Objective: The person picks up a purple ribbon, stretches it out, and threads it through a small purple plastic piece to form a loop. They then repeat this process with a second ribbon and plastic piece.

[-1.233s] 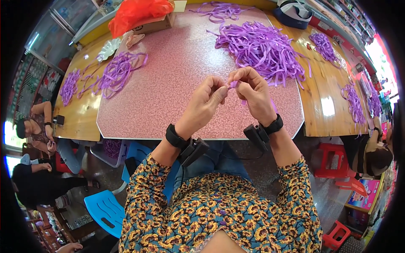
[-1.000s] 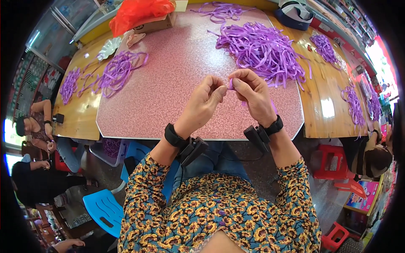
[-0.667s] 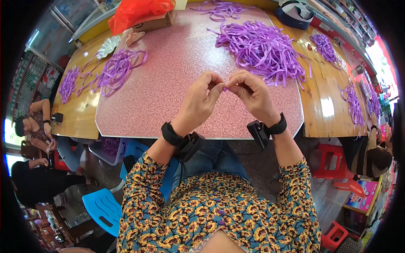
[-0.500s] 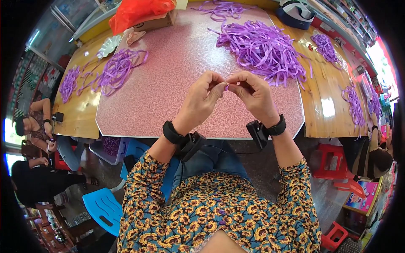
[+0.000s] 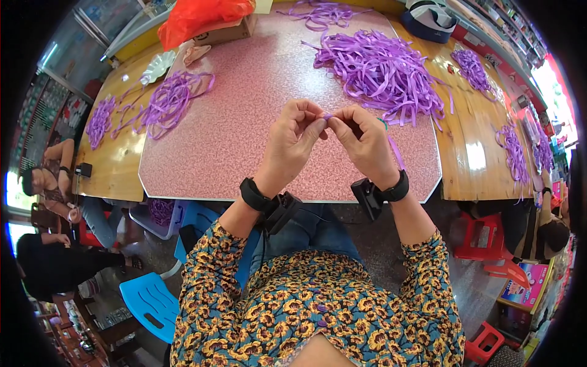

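Note:
My left hand (image 5: pixel 291 139) and my right hand (image 5: pixel 368 145) meet above the pink speckled tabletop (image 5: pixel 226 134). Both pinch a short bit of purple ribbon (image 5: pixel 328 116) between thumb and fingertips. Most of that piece is hidden by my fingers. Beyond my right wrist, a purple ribbon strip (image 5: pixel 396 153) slants down over the table, and a small teal bit (image 5: pixel 383 123) shows beside the knuckles. Whether these join the pinched piece cannot be seen. A large tangled heap of purple ribbons (image 5: pixel 376 70) lies just beyond my right hand.
Loose ribbons (image 5: pixel 168 107) lie at the left table edge. A red plastic bag (image 5: pixel 205 18) rests on a cardboard box (image 5: pixel 229 32) at the back. A blue-and-white cap (image 5: pixel 430 21) sits back right. A blue chair (image 5: pixel 150 306) and red stools (image 5: pixel 480 235) stand below. People sit at both sides.
My right hand has turned and shifted slightly left. The ribbon strip and teal bit have come into sight beside it. More purple shows between my fingertips.

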Demonstrator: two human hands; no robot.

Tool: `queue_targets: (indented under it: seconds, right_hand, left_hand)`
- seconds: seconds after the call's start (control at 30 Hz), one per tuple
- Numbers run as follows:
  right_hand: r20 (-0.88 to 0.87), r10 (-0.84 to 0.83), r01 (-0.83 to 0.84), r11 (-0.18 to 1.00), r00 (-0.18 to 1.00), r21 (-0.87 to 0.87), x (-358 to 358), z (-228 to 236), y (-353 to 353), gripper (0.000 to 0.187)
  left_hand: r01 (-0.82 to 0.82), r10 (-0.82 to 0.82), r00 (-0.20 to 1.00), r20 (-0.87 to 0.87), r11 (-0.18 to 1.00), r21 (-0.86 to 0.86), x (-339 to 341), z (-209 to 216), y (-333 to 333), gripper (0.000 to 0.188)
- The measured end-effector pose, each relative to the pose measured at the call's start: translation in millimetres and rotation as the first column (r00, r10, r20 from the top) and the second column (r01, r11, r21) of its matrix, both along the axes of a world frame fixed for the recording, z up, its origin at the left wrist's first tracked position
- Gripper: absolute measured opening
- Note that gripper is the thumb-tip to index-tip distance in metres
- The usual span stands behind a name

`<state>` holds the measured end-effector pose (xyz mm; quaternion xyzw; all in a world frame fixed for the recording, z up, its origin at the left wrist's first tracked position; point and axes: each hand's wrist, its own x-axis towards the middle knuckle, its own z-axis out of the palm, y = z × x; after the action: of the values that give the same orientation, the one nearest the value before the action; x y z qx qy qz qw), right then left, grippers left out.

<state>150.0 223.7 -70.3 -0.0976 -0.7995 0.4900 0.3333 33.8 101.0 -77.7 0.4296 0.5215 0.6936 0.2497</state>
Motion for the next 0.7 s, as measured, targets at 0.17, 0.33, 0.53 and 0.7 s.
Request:
queue_targets:
  seconds: [0.17,0.33,0.53,0.7]
  right_hand:
    - [0.066,0.233,-0.192,0.907,0.970,-0.375,4.6,8.6,2.9,0.016]
    - [-0.008,0.388,-0.315,0.734,0.922,-0.602,7.8,10.5,7.0,0.017]
    - [-0.041,0.332,-0.260,0.649,0.942,-0.715,4.5,7.5,7.4,0.017]
    - [0.038,0.182,-0.131,0.822,0.983,-0.554,4.9,9.4,3.2,0.016]
  left_hand:
    - [0.029,-0.031,0.995,0.093,0.999,0.015,2.2,3.1,0.6,0.023]
    - [0.128,-0.128,0.975,0.181,0.992,0.013,1.2,9.8,-3.3,0.023]
    - [0.079,-0.096,0.970,0.221,0.993,0.083,2.7,7.9,-2.4,0.021]
    - [0.036,-0.063,0.957,0.284,0.995,0.098,4.0,6.1,-0.9,0.023]
